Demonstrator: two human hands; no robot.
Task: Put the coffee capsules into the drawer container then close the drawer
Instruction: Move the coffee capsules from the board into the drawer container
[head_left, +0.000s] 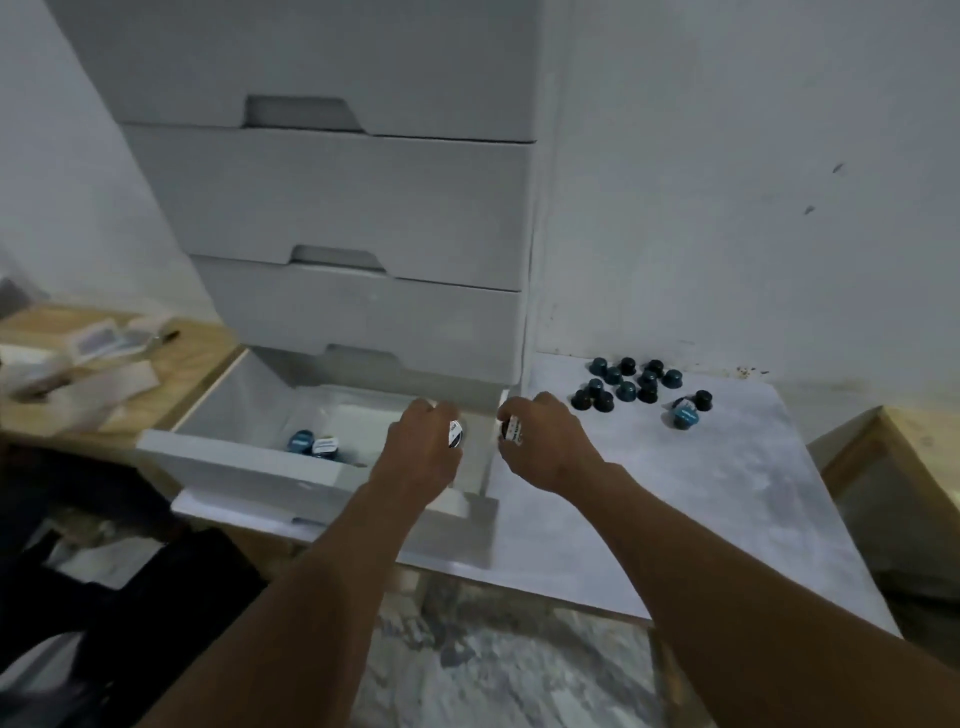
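The left forearm (332, 561) and the right forearm (727, 561) are seen bare as far as the lower edge of the view; the left hand (421, 452) and the right hand (550, 447) are bare too; knuckles and tendons are faintly marked on their backs.

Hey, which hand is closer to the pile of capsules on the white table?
Right. The right hand holds a capsule at the right edge of the open drawer, just left of the pile. The left hand holds another capsule over the drawer, farther left.
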